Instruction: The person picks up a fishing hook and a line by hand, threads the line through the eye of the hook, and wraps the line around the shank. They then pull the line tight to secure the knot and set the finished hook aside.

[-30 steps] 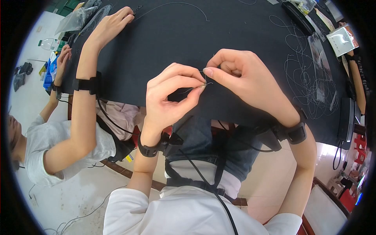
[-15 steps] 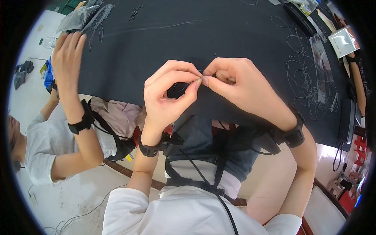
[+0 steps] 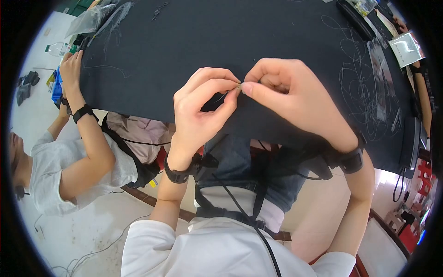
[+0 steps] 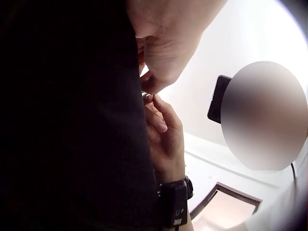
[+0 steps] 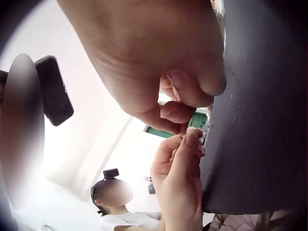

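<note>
Both hands meet over the near part of the black table (image 3: 203, 41), their fingertips together. My left hand (image 3: 196, 104) pinches a thin strand (image 3: 220, 98) between thumb and fingers; a loose bit of it shows inside the curve of the fingers. The right hand (image 3: 295, 99) pinches at the same spot with thumb and index finger, its other fingers curled in. Most of what lies between the fingertips is hidden. In the right wrist view, a small pale piece (image 5: 192, 130) shows at the left hand's (image 5: 180, 178) thumb tip, just below the right hand's (image 5: 159, 62) fingers.
Loose thin wire (image 3: 364, 87) lies tangled on the right, beside clear plastic strips (image 3: 379, 78) and a black case (image 3: 355, 21). A small dark chain (image 3: 159, 11) lies at the back. On the left another person's hand (image 3: 71, 69) is at the table edge near plastic bags (image 3: 92, 21).
My fingertips have come together and the strand that stood between them is now mostly covered. The other person's arm has drawn back left to the table edge, a long wire sliding that way.
</note>
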The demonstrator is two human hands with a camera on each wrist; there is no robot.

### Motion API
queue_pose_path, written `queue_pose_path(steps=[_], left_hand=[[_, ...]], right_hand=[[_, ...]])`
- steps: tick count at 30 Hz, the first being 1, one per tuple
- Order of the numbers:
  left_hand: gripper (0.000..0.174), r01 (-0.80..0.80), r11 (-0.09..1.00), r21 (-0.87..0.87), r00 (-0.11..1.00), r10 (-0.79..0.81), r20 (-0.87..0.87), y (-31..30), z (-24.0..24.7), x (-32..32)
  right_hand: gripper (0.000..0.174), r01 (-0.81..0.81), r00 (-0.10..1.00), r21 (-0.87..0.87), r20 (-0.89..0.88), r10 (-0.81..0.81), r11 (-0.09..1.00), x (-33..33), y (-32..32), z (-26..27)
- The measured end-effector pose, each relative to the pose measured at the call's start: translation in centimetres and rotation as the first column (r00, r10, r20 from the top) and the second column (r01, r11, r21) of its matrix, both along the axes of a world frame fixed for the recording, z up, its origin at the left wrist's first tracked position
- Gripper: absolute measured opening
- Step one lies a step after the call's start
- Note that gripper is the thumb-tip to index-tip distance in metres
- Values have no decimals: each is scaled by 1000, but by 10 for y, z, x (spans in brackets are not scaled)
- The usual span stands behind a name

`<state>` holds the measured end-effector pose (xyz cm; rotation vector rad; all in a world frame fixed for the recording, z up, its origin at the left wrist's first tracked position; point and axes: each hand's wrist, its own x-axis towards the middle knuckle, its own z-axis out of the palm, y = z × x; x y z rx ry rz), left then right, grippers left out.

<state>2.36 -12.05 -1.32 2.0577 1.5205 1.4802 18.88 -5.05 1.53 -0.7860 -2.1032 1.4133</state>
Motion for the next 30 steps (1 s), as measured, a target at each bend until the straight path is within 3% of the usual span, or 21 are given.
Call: queue_pose_path(steps=[6,20,30], left_hand=[[14,129,991,-17,992,-129,3,-2,3,-1],[14,222,975,-16,971,-219,99,-2,4,-5],[12,142,990,0,968,-139,209,-4,2,-6]], right_hand=[[25,13,1000,-106,9,-12,994,4,7,1],[26,19,1000,-20,4,-19,1000,2,7,-4],[23,1,999,-2,43,0,1000,-5,-1,-8]])
